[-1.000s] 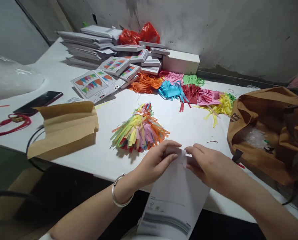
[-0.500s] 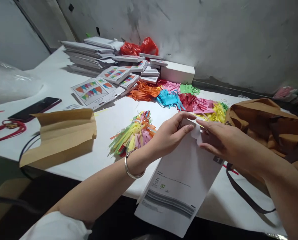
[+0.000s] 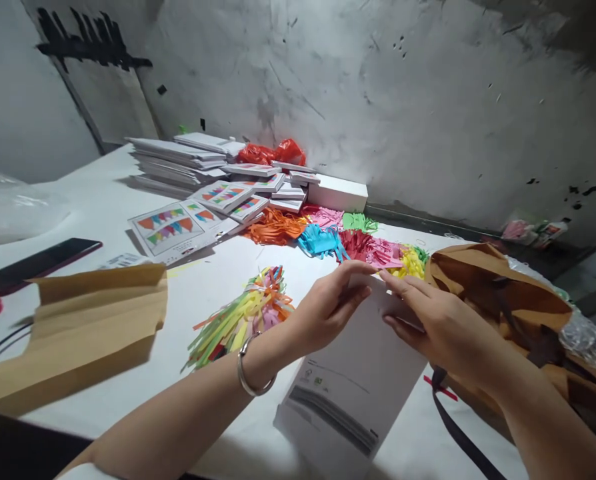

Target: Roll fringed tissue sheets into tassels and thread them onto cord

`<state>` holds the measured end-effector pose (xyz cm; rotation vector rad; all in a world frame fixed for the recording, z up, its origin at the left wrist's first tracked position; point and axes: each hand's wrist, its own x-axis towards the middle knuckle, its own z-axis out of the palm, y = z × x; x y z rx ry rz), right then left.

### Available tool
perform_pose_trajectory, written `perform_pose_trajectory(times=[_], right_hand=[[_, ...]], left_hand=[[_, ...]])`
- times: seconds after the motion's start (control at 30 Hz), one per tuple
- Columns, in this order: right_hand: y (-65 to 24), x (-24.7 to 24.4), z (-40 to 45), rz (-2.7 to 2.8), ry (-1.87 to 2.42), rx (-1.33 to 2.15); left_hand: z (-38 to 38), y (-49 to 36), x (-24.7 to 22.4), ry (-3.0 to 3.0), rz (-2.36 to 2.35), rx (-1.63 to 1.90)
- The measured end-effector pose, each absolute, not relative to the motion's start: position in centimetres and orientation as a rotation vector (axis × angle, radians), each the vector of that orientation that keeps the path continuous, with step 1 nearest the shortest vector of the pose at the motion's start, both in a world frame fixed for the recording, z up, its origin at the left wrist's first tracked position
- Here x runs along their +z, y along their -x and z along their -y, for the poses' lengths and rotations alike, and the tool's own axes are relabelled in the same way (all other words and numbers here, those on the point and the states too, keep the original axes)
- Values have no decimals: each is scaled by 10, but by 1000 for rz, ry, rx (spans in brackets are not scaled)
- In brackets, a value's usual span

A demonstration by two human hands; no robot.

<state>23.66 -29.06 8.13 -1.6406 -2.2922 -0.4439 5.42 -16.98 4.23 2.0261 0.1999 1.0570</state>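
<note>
White card, thin by its look, makes the printed packet (image 3: 351, 367) that tilts in front of the person, its upper end raised between two hands and the dark stripes of its print low on the near face. Left hand (image 3: 331, 303) pinches the upper edge narrowly, thumb on the near face and fingers over the top. Right hand (image 3: 423, 307) sits at the upper right corner, forefinger along the top and thumb spread apart from it; whether it grips or only steadies, I cannot tell. Nor is it clear if the lower end touches the desk (image 3: 213, 273). I would expect the packet to be light, stiff along its length but easily creased at the edge, and a little slippery where the face is smooth. The long sides look the safest hold, with flat fingers and mild pressure, since a hard pinch in the middle could dent it. Just left, the paper-strip bundle (image 3: 238, 313) looks softer and easily crushed.
</note>
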Motion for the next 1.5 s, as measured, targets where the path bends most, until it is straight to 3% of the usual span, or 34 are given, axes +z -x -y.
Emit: perform_pose_trajectory(times=[0.13,0.47,0.93,1.07,1.3,1.5], right_hand=[[-239,88,288,2282,1678,-414],[-239,105,283,2104,1852,215],[-236,87,274,2030,2000,333],[-237,82,273,1962,1983,479],[-236,74,277,1667,1741,1057],[-243,63,288,1394,1547,1275]], left_hand=[[162,-60,50,-1946,-194,967],[153,-64,44,-1718,-269,673],[150,-68,38,-1785,-260,549],[150,-67,40,-1746,-202,468],[151,-67,39,-1756,-110,449],[149,-66,37,-1836,-120,432]])
